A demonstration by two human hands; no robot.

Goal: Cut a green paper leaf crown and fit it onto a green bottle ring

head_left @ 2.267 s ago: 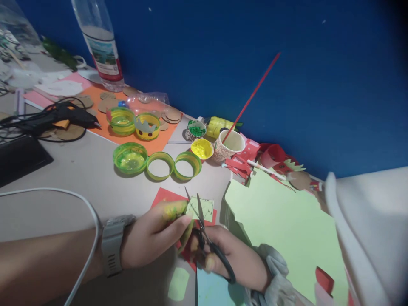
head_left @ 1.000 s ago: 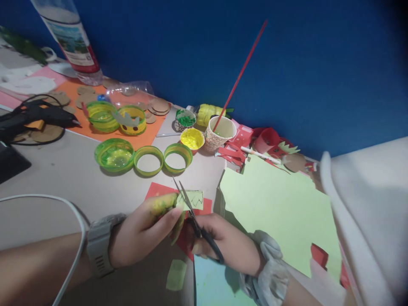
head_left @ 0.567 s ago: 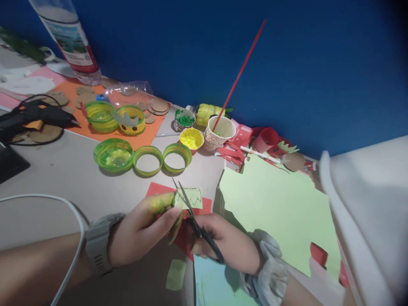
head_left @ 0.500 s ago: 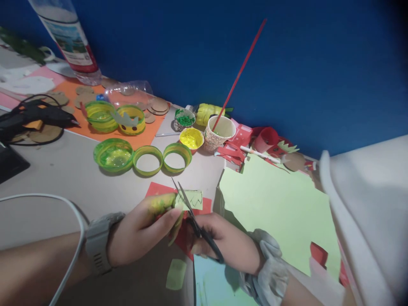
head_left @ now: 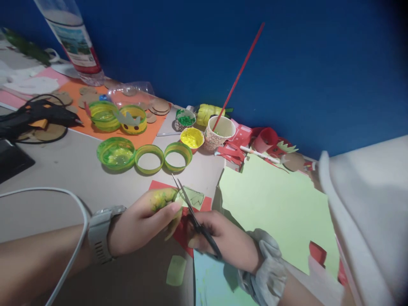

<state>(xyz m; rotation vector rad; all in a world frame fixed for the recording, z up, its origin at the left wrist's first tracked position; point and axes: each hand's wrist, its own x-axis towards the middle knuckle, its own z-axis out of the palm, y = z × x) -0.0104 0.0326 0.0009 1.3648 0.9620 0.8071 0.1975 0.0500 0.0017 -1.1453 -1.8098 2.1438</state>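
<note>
Between thumb and fingers, my left hand pinches a small light-green piece of paper with a dark zigzag line drawn on it. Paint in yellow and green stains the back of that hand. My right hand grips black-handled scissors, whose blades are slightly apart and cross the paper beside my left thumb. Beneath both hands lies a sheet of red paper. A small pale-green scrap rests on the table just below them.
Painted green-yellow rings and a green dish stand beyond my hands. Paint cups, a paper cup with a red stick, a large green sheet, a glue gun, a bottle and a white cable surround them.
The green paper has tilted, its right end now lower, and my left hand has shifted slightly. The scissors stay across the paper, and the view has moved a little.
</note>
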